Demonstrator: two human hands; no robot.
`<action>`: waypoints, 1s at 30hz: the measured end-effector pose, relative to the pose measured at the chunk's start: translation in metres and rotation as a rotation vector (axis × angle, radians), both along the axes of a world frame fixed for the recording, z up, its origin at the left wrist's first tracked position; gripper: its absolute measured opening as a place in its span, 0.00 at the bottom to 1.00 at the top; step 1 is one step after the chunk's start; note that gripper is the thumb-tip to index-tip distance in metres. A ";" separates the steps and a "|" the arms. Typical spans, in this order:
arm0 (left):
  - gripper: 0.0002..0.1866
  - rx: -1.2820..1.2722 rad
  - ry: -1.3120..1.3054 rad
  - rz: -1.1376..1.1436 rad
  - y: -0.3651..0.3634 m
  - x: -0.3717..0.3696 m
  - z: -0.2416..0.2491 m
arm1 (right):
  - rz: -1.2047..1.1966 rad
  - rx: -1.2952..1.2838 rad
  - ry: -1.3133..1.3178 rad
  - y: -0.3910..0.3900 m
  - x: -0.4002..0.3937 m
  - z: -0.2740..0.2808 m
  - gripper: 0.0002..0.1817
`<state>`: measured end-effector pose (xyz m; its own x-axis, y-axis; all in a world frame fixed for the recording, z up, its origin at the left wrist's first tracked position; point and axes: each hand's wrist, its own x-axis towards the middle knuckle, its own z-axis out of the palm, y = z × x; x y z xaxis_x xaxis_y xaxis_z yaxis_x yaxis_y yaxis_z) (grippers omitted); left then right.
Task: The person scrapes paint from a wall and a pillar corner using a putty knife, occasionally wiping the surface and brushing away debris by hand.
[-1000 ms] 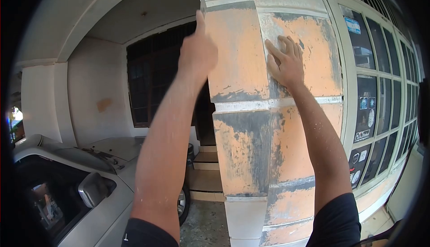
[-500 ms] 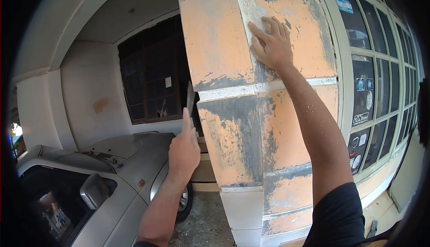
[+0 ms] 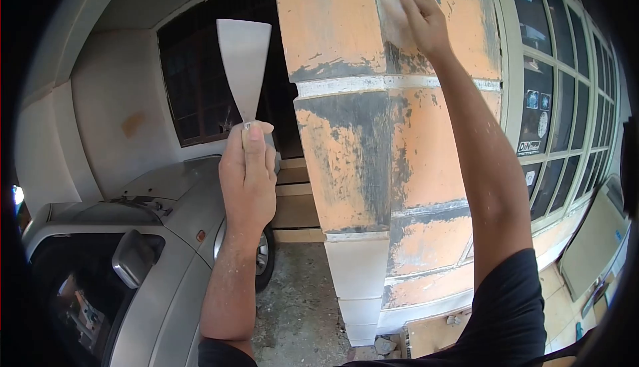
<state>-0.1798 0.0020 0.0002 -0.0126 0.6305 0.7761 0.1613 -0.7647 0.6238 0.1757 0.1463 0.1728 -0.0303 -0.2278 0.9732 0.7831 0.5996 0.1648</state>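
Observation:
My left hand (image 3: 249, 174) is closed around the handle of a putty knife (image 3: 245, 60), which I hold upright in front of me. Its broad metal blade fans out at the top, with the flat face towards me. My right hand (image 3: 426, 20) is raised to the upper part of a pillar (image 3: 426, 147), its fingers bent and drawn together close to the surface. Whether they pinch anything is hidden. Peach paint on the pillar is worn through to grey and whitish patches, and a pale smear lies beside my right fingers.
To the left stands a silver car (image 3: 166, 287) with its side mirror (image 3: 133, 258). Behind it are steps (image 3: 293, 207) and a dark window (image 3: 193, 94). A paned window (image 3: 566, 114) with stickers flanks the pillar on the right. Rubble (image 3: 384, 346) lies by the pillar's base.
The putty knife has turned from edge-on to face me, and my left hand has shifted left and up. My right hand's spread fingers have drawn together. The view has tilted down.

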 end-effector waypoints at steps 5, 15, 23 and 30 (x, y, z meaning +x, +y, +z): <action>0.21 -0.024 -0.221 -0.411 -0.003 0.029 0.017 | 0.206 -0.137 -0.199 -0.084 -0.054 -0.079 0.18; 0.23 0.034 -0.159 -0.521 0.001 0.111 0.039 | -0.081 -0.473 -0.376 -0.186 -0.095 -0.128 0.40; 0.21 0.611 0.210 0.110 0.040 0.114 0.061 | -0.151 -0.514 -0.337 -0.168 -0.068 -0.106 0.28; 0.13 0.732 0.075 0.247 0.096 0.090 0.046 | -0.597 -0.514 -0.280 -0.176 -0.071 -0.100 0.29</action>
